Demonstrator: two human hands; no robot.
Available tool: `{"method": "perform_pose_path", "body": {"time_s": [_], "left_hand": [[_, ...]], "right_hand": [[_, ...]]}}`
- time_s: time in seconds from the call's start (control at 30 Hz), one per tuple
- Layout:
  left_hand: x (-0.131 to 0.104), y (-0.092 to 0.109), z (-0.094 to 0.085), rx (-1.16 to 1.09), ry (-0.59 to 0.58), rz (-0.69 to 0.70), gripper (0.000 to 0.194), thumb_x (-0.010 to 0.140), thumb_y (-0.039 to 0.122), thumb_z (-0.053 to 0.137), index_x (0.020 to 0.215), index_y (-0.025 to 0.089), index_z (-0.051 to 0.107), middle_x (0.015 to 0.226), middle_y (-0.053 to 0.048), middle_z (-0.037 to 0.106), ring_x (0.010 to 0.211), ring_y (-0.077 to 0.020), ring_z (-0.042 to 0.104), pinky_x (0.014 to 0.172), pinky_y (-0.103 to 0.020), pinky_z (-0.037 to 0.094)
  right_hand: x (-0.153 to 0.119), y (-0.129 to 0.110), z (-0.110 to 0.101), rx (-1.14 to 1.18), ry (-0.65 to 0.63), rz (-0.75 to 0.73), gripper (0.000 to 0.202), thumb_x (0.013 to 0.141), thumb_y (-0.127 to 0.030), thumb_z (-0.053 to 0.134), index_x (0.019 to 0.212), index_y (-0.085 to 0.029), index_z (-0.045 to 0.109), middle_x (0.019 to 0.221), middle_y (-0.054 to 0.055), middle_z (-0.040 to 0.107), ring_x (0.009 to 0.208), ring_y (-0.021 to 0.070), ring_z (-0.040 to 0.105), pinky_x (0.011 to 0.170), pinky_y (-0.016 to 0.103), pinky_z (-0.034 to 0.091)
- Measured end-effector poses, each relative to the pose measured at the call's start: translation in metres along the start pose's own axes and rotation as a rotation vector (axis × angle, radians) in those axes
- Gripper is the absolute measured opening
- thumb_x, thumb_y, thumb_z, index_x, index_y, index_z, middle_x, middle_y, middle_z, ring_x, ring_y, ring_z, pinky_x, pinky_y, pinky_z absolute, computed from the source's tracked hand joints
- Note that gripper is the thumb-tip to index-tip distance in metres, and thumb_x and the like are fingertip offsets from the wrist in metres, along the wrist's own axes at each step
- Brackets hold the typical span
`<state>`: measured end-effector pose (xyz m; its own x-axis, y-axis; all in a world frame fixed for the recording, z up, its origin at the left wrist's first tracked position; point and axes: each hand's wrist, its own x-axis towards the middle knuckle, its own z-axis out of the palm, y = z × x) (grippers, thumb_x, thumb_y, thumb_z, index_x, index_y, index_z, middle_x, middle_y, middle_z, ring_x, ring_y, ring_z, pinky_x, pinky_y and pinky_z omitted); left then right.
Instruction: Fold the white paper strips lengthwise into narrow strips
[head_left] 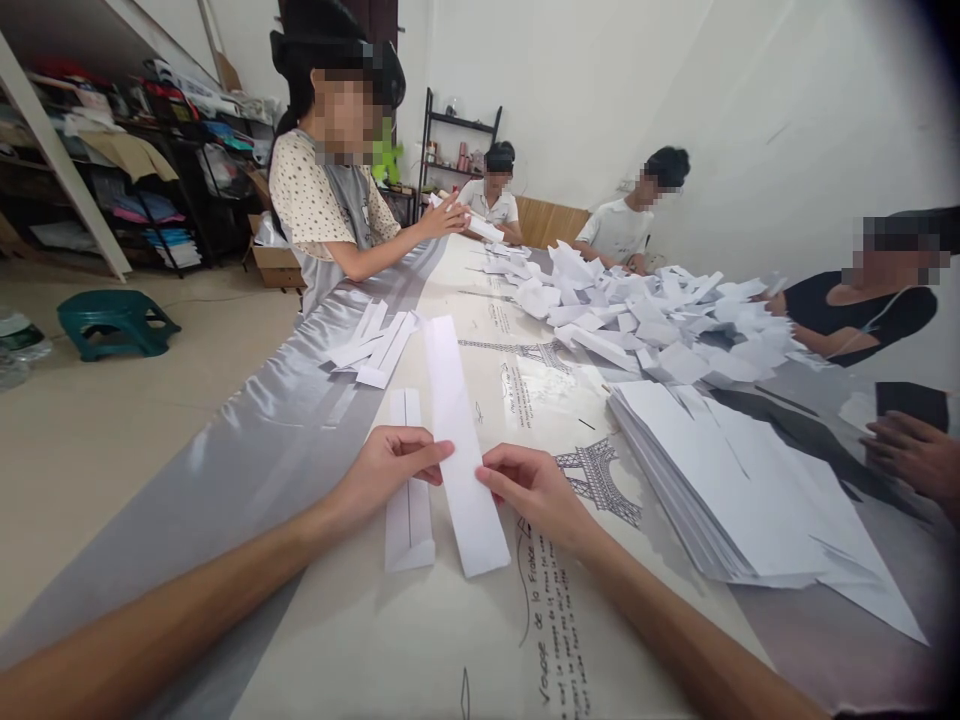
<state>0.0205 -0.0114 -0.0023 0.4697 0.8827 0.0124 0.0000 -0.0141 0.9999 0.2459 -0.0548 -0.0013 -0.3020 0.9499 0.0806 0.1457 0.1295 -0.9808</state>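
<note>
1. Bright, soft indoor light; its source is hard to tell.
2. Glossy highlights streak the grey cloth (pixel 217 450); the pale wall (pixel 585 90) looks evenly lit.
3. Clothing (pixel 135 155) at back left sits dim.
4. The paper strip (pixel 469 470) is reasonably sharp; the farther paper heap (pixel 592 275) softens.
5. Wide-angle stretching and dark vignetting mark the right edge.
6. Pixel blocks mask faces (pixel 349 115).

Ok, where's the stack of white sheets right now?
In the head view, the stack of white sheets lies on the table, to the right of the right hand and nearer than the heap of loose paper.
</note>
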Motion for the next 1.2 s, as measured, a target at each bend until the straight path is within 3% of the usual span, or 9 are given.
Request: {"method": "perform_pose_path", "body": {"time_s": [0.13, 0.23, 0.37, 0.57, 0.73, 0.9, 1.07, 1.2], "left_hand": [[-0.002, 0.003, 0.003, 0.014, 0.024, 0.003, 0.030, 0.085, 0.045, 0.075, 0.069, 0.019, 0.071, 0.072, -0.003, 0.069, 0.073, -0.0191, 0.066, 0.078, -0.033, 0.057], [-0.003, 0.008, 0.004, 0.038, -0.028, 0.005, 0.029, 0.086, 0.046, 0.073, 0.075, 0.019, 0.075, 0.079, -0.005, 0.072, 0.078, -0.0209, 0.067, 0.080, -0.034, 0.056], [-0.003, 0.009, 0.004, 0.027, -0.080, -0.008, 0.030, 0.086, 0.046, 0.073, 0.075, 0.019, 0.077, 0.080, -0.006, 0.074, 0.081, -0.0221, 0.068, 0.079, -0.033, 0.055], [-0.003, 0.004, 0.003, -0.099, -0.017, 0.012, 0.026, 0.086, 0.044, 0.075, 0.084, 0.019, 0.080, 0.091, -0.008, 0.078, 0.087, -0.0245, 0.071, 0.088, -0.039, 0.055], [0.000, 0.005, 0.000, -0.272, 0.041, 0.038, 0.029, 0.089, 0.045, 0.073, 0.087, 0.016, 0.078, 0.101, -0.011, 0.077, 0.098, -0.0271, 0.071, 0.099, -0.043, 0.053], [0.006, 0.002, -0.006, -0.373, 0.093, 0.036, 0.028, 0.087, 0.044, 0.076, 0.087, 0.017, 0.077, 0.109, -0.010, 0.076, 0.105, -0.0267, 0.070, 0.098, -0.041, 0.052], [0.006, 0.002, -0.007, -0.423, 0.104, 0.016, 0.030, 0.085, 0.044, 0.078, 0.072, 0.018, 0.072, 0.107, -0.007, 0.077, 0.106, -0.0250, 0.069, 0.094, -0.036, 0.052], [0.007, 0.000, -0.009, -0.419, 0.109, 0.015, 0.030, 0.085, 0.048, 0.077, 0.089, 0.019, 0.077, 0.112, -0.009, 0.076, 0.109, -0.0266, 0.068, 0.094, -0.037, 0.052]], "right_hand": [[-0.001, 0.002, 0.002, -0.023, 0.058, -0.002, 0.021, 0.090, -0.042, 0.071, 0.083, -0.023, 0.074, 0.079, 0.001, 0.069, 0.070, 0.0160, 0.060, 0.066, 0.032, 0.050], [-0.002, 0.002, 0.003, -0.054, 0.085, -0.002, 0.022, 0.090, -0.043, 0.071, 0.084, -0.023, 0.076, 0.078, 0.002, 0.071, 0.069, 0.0174, 0.062, 0.066, 0.033, 0.052], [-0.003, 0.000, 0.003, -0.086, 0.078, -0.035, 0.020, 0.092, -0.041, 0.068, 0.087, -0.024, 0.078, 0.081, 0.003, 0.072, 0.070, 0.0178, 0.062, 0.065, 0.032, 0.051], [-0.004, -0.006, 0.004, -0.080, 0.014, -0.052, 0.020, 0.093, -0.041, 0.067, 0.090, -0.023, 0.076, 0.085, 0.003, 0.073, 0.073, 0.0183, 0.062, 0.065, 0.032, 0.049], [-0.006, -0.008, 0.006, -0.148, -0.037, -0.005, 0.033, 0.096, -0.043, 0.062, 0.073, -0.021, 0.070, 0.067, -0.001, 0.059, 0.060, 0.0141, 0.048, 0.057, 0.029, 0.039], [-0.005, -0.008, 0.005, -0.198, -0.046, -0.001, 0.038, 0.095, -0.044, 0.061, 0.065, -0.021, 0.061, 0.064, -0.002, 0.049, 0.060, 0.0136, 0.041, 0.056, 0.029, 0.034], [-0.004, -0.006, 0.004, -0.202, -0.040, 0.004, 0.041, 0.096, -0.044, 0.060, 0.062, -0.021, 0.054, 0.063, -0.003, 0.042, 0.060, 0.0131, 0.035, 0.056, 0.029, 0.029], [-0.006, -0.006, 0.003, -0.177, -0.062, 0.019, 0.040, 0.095, -0.044, 0.061, 0.063, -0.021, 0.056, 0.065, -0.003, 0.044, 0.061, 0.0131, 0.037, 0.057, 0.029, 0.030]]}}
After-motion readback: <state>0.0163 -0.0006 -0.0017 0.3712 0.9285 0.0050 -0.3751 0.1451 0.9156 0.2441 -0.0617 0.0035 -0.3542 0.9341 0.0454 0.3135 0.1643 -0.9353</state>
